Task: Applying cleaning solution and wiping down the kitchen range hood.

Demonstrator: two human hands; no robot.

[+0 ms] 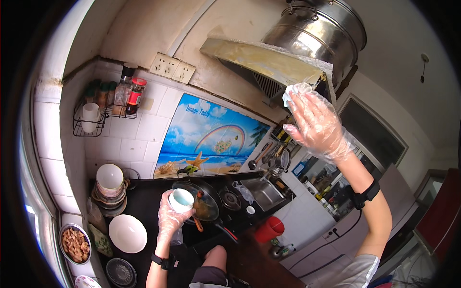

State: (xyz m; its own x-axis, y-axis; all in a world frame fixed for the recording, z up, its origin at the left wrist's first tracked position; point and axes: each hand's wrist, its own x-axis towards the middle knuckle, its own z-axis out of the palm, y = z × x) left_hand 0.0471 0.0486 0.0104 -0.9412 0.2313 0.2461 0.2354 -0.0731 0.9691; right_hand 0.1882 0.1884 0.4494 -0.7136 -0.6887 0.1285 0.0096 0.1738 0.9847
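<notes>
My left hand [168, 217], in a thin clear plastic glove, grips a small white tub [181, 205] with a pale bluish inside, above the stove area. My right hand [313, 118], gloved the same way, is raised to the front corner of a yellowed range hood [266, 61]. A pale blue-white cloth or wipe [287, 98] is pressed under its fingers, mostly hidden by them. Whether the cloth touches the hood cannot be told. Below and behind the tub, a wok [207, 212] with an orange-handled utensil stands on the hob.
A large steel pot [306, 32] rests on top of the hood. A black counter carries stacked bowls [110, 180] and a white bowl [128, 234]. On the sill is a metal bowl of chopped food [75, 244]. A sink [264, 194] and a red bin [270, 230] lie to the right.
</notes>
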